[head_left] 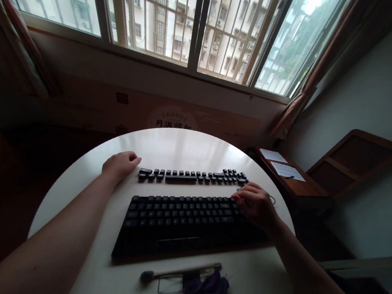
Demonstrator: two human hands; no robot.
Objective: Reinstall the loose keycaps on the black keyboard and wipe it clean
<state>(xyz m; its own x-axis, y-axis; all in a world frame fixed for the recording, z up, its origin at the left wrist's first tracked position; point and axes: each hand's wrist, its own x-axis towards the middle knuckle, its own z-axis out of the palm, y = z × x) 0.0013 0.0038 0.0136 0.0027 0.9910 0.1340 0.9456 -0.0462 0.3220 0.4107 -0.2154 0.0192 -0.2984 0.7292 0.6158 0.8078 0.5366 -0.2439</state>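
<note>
A black keyboard lies across the middle of a round white table. Beyond it, several loose black keycaps stand in a row. My left hand rests on the table just left of that row, its fingers curled in, with nothing visible in them. My right hand lies over the keyboard's upper right corner with the fingers bent and pinched on something small; a thin wire loop shows beside it, but I cannot make out what it holds.
In front of the keyboard lie a small brush and a crumpled purple cloth. A low wooden side table with papers stands to the right. Barred windows fill the far wall.
</note>
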